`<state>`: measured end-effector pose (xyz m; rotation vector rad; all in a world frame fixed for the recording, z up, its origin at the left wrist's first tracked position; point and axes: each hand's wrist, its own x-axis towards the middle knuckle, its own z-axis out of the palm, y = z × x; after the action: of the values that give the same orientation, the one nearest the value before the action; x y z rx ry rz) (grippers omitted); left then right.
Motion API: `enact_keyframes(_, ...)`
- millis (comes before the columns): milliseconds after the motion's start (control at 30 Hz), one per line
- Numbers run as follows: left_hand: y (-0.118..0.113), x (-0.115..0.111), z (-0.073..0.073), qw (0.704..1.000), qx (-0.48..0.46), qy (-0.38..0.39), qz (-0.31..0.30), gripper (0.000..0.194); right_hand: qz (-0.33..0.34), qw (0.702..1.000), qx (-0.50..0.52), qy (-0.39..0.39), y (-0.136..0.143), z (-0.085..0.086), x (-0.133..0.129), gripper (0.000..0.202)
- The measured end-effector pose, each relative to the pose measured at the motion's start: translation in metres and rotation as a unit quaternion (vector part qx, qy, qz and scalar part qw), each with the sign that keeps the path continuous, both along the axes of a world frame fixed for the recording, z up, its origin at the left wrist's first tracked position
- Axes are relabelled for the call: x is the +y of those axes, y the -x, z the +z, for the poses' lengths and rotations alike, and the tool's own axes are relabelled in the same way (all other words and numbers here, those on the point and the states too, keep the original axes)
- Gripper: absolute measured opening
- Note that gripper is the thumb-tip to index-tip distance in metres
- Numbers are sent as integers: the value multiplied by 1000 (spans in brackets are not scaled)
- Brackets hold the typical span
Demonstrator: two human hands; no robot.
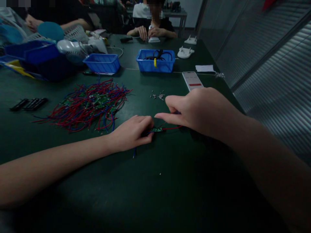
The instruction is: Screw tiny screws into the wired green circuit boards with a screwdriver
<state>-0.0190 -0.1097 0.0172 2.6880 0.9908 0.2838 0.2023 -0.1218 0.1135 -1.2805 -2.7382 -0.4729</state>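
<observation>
My left hand (136,132) rests on the dark green table with its fingers pinched on a small green circuit board (157,129). A blue wire end (134,152) pokes out below that hand. From the board's right side a red wire (172,128) runs to my right hand (201,108) and passes out of sight under it. The right hand is curled just right of the board; a dark bluish bit shows between its fingers, but what they grip is mostly hidden. To the left lies a tangled pile of circuit boards with red and blue wires (89,105).
Small screws (160,96) and a phone (192,80) lie beyond my hands. Blue bins (155,66) stand farther back, one holding black cables. Black parts (29,104) lie at left, white parts (185,52) at back right. Another person's hands (148,33) work across the table.
</observation>
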Motion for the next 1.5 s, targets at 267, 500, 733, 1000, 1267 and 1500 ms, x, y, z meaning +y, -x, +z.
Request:
enact_keyframes(267, 0, -1, 2, 1000, 2, 9, -1, 13, -78, 994, 46, 57, 9, 0, -6, 39)
enact_keyframes(500, -3, -2, 3, 1000, -5, 14, -3, 11, 10, 985, 95, 141, 6, 1, -5, 29)
enact_keyframes(733, -1, 0, 1, 1000, 0, -3, -3, 13, -41, 999, 11, -22, 5, -5, -1, 56)
enact_keyframes(1000, -2, 0, 1, 1000, -2, 9, 3, 15, -23, 997, 47, 60, 4, -3, -1, 40)
enact_keyframes(1267, 1, -2, -1, 1000, -21, 6, 1, 17, 62, 990, 46, 121, 3, 4, -6, 30)
enact_keyframes(1500, 0, 0, 0, 1000, 1, 19, 6, 20, 4, 998, 57, 14, 8, -7, -7, 51)
